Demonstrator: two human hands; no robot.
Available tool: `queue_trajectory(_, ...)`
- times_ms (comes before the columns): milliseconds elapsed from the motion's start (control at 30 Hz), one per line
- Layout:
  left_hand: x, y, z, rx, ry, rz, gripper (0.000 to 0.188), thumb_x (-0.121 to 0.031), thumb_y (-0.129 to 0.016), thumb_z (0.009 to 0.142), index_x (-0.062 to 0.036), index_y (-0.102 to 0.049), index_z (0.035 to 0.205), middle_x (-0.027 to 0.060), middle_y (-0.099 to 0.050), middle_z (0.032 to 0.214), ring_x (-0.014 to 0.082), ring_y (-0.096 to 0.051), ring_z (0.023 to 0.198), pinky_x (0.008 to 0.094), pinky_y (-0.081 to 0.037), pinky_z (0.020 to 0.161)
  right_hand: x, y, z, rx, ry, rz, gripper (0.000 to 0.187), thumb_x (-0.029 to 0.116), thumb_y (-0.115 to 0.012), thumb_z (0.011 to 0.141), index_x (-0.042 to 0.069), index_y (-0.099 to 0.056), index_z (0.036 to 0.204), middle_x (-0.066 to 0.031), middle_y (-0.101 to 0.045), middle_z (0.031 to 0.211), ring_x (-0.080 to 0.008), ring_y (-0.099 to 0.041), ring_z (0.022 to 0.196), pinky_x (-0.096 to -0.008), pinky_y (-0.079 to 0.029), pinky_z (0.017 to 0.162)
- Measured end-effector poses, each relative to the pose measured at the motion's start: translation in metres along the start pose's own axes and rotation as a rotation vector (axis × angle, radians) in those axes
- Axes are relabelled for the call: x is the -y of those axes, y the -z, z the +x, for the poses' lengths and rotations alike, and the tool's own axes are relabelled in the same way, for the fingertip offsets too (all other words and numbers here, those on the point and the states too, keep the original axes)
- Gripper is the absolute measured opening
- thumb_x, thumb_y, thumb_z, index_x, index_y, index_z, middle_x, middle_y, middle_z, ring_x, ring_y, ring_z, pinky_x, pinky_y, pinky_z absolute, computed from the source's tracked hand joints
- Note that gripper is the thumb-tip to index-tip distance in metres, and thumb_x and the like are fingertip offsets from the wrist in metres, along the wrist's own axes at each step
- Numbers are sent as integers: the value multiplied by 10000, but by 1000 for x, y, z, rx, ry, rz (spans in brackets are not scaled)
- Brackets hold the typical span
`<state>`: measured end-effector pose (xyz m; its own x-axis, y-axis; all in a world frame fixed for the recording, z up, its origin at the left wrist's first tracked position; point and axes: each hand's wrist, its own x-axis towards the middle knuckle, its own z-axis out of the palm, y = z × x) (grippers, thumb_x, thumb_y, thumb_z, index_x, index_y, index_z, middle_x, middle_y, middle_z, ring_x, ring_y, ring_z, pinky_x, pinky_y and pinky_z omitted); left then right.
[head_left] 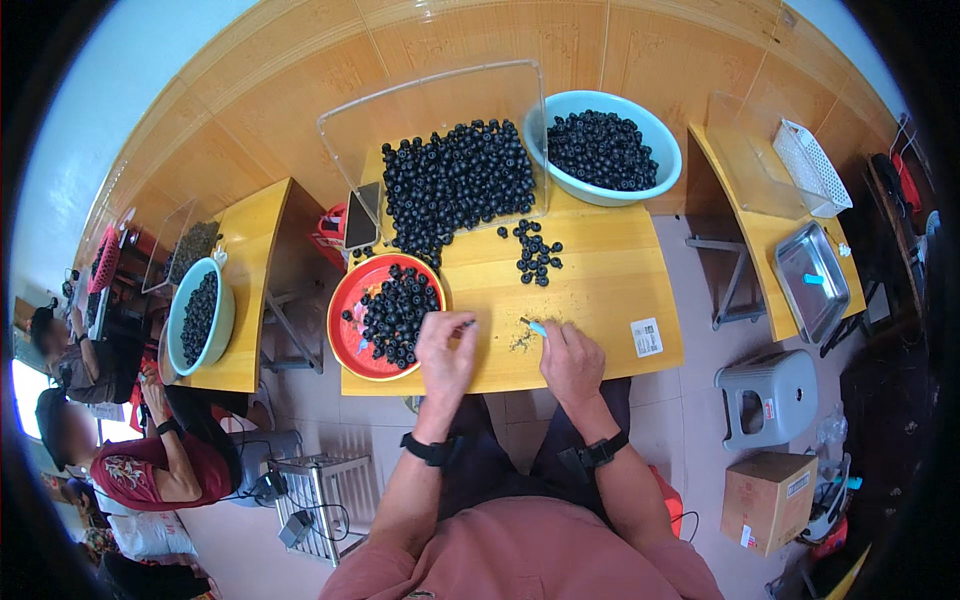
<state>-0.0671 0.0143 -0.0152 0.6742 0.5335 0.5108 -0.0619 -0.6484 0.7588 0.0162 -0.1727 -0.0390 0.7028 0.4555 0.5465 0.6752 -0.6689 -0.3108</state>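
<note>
My left hand (445,352) is closed in a pinch over the table's front part, just right of the red tray. At its fingertips a small black round part (468,323) shows, mostly covered by the fingers. My right hand (573,366) grips a small trimming knife (537,327) with a light-blue handle, its thin tip turned left toward my left hand. Fine yellowish scraps (522,342) lie on the wood beside that tip. The round red tray (337,325) with a yellow rim holds many black round parts (395,315) with holes.
A large heap of black parts (460,175) lies by a clear plastic guard (430,85). Loose parts (538,255) sit mid-table. A light-blue basin (668,160) of parts stands back right; a white label (647,338) lies right. A grey stool (770,395) and carton (768,500) flank me; a person (165,465) sits left.
</note>
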Motion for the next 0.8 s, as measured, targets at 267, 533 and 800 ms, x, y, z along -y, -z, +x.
queue_trajectory(267,-8,31,74,84,-142,375,264,16,-722,863,-28,-711,1123,166,-673,1084,364,-666,1021,431,-540,893,0,0,1,15,-34,24,166,95,-721,864,74,-721,1029,-82,-616,790,-274,-667,691,-410,-538,619)
queue_trajectory(533,17,-78,130,354,-184,330,283,24,-647,876,-4,-716,1149,206,-673,1100,405,-678,1022,473,-552,900,-3,-4,1,-79,1,29,91,92,-682,875,77,-715,959,-72,-587,740,-258,-664,669,-394,-541,591)
queue_trajectory(800,51,-103,139,449,-54,458,230,-78,-710,863,-27,-761,1081,232,-669,1079,407,-688,985,485,-562,912,-2,0,2,-61,5,49,77,65,-674,861,58,-708,929,-75,-590,738,-255,-671,674,-383,-551,600)
